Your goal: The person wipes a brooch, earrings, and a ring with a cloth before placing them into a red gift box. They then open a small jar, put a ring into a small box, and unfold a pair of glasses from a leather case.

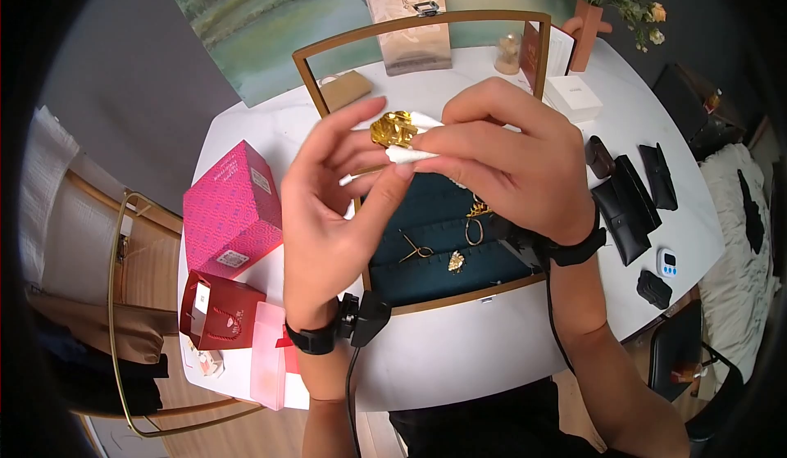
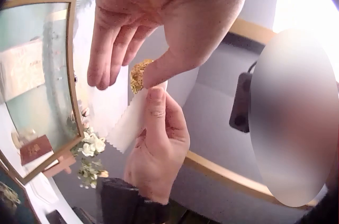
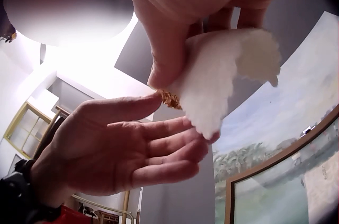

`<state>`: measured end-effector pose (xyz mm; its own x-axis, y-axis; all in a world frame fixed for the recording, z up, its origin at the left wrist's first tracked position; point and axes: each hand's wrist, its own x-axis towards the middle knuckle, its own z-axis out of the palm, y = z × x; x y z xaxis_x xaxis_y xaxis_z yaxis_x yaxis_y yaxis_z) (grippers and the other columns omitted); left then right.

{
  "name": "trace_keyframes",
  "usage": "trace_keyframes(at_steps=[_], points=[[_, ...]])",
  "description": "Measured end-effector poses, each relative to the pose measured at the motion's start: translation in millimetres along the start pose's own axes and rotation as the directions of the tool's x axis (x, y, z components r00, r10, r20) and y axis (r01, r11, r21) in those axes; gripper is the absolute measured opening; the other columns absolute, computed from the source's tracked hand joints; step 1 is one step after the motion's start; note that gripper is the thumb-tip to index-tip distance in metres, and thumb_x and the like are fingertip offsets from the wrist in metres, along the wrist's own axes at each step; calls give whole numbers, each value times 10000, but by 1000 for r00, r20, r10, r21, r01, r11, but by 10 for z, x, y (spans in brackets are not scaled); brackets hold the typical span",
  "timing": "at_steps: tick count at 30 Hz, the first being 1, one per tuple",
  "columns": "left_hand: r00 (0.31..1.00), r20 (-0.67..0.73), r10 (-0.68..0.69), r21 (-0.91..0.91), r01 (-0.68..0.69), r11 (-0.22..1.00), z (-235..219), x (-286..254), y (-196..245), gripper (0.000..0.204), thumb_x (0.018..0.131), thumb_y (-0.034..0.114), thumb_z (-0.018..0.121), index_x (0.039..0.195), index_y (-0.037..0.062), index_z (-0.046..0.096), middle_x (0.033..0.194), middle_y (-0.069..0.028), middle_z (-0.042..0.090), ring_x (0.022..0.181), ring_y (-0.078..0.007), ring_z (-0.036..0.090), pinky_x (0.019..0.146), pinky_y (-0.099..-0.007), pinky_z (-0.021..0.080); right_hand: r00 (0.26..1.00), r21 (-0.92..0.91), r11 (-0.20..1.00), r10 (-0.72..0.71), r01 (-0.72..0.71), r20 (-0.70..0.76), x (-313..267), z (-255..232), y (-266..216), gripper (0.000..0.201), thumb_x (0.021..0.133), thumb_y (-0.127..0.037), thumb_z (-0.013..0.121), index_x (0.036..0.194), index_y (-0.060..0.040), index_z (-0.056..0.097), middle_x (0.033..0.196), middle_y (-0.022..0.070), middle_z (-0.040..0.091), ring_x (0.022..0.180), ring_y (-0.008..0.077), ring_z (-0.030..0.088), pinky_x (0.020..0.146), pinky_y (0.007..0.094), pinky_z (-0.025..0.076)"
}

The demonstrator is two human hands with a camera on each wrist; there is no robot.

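A shiny, textured gold jewellery piece [image 1: 393, 129] is held up over the jewellery box [image 1: 459, 301]; its exact kind cannot be told. My right hand [image 1: 512, 151] pinches it through a white cloth [image 3: 212, 75] with zigzag edges, which wraps part of the piece. My left hand [image 1: 328, 204] is beside it, palm facing it, with the thumb tip at the cloth and piece. In the right wrist view the other left fingers [image 3: 169, 152] stretch out below the cloth. On the box's dark green lining lie a gold leaf-like piece [image 1: 456, 262] and other gold jewellery [image 1: 474, 230].
The box's glass lid [image 1: 422, 20] stands raised behind my hands. At left are a pink patterned box [image 1: 225, 212] and a red bag [image 1: 217, 315]. Black pouches [image 1: 623, 212] and a small white timer [image 1: 668, 263] lie at right, near a flower vase [image 1: 586, 36].
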<state>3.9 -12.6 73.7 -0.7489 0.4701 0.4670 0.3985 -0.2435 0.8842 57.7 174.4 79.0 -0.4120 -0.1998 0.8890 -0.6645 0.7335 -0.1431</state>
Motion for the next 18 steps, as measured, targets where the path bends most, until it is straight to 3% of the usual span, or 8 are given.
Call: trace_keyframes(at_steps=[1,3,5,7,10,16,18], points=[[1000,0,2,0,-2,1000,-21,5,-16,458,838,-48,698,1268,-54,542,1142,-139,657,1042,-184,648,907,-315,535,1000,0,1000,-2,2,-1,-1,20,-4,202,725,-95,807,913,-63,744,834,45,613,666,171,581,562,275,448],[985,149,-83,-342,130,931,-87,16,-79,484,890,-55,629,1342,-98,463,1226,-198,621,1132,-231,626,955,-358,531,995,-25,997,-70,69,-64,-4,66,-9,245,705,-82,816,941,-71,751,843,41,616,680,168,588,553,273,448],[983,175,-51,-359,112,927,-117,21,-80,459,923,-39,574,1359,-106,445,1282,-222,589,1179,-257,603,984,-390,524,995,-31,997,-74,72,-62,-6,74,-9,262,695,-75,817,949,-75,751,846,39,616,687,168,589,551,273,445],[980,200,-6,-416,90,905,-117,15,-60,511,937,88,584,1387,-100,432,1325,-210,560,1192,-273,597,988,-441,513,995,-38,997,-76,73,-59,-9,77,-6,280,685,-67,819,956,-79,751,849,36,616,694,167,590,548,272,443],[987,133,-92,-287,127,949,-89,26,-35,551,946,153,603,1413,-78,420,1337,-194,557,1189,-260,595,984,-429,515,994,-98,990,-104,99,-45,-7,90,9,221,702,-113,759,915,-109,696,840,-5,574,677,160,583,564,264,477],[985,130,-110,-302,145,942,-66,44,18,568,946,192,614,1430,-37,424,1416,-168,488,1207,-249,578,998,-395,506,994,-105,989,-104,106,25,-12,62,12,205,725,-114,750,925,-119,702,832,-10,558,692,159,584,574,280,474],[986,132,-103,-299,138,944,-118,50,-16,567,946,190,612,1431,-33,422,1430,-166,472,1211,-248,574,1001,-394,505,999,-30,999,-16,17,52,-4,43,-44,165,767,-123,753,924,-111,704,851,-4,573,696,174,590,586,293,478]])
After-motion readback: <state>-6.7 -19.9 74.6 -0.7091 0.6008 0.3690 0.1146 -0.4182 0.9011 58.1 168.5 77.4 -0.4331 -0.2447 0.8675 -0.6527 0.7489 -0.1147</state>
